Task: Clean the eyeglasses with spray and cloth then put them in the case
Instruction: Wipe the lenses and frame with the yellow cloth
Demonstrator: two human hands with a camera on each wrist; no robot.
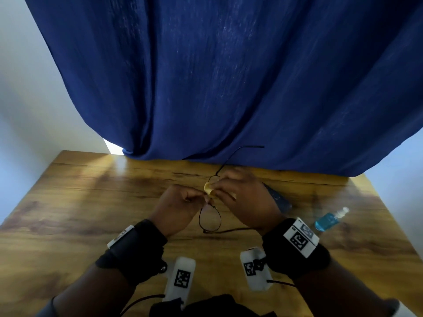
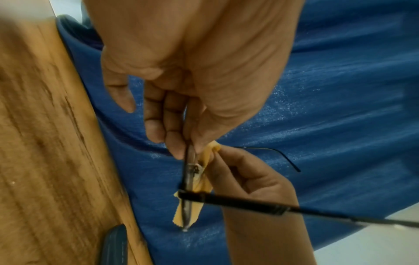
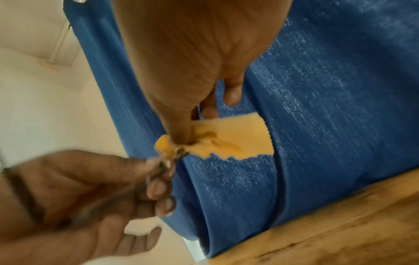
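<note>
Above the table [image 1: 91,202], just in front of the curtain [image 1: 229,76]: left hand [image 1: 180,207] pinches the glasses [image 1: 210,221] by the frame, temples unfolded. Right hand [image 1: 242,197] pinches the yellow cloth [image 3: 238,136] around one lens. Spray bottle [image 1: 329,219] lies on the table right of the hands; case [image 1: 278,199] sits behind the right hand, partly hidden.

the right hand [image 1: 242,197] hides most of the case [image 1: 278,197]; the eyeglasses [image 3: 158,172] blur at the right wrist.
</note>
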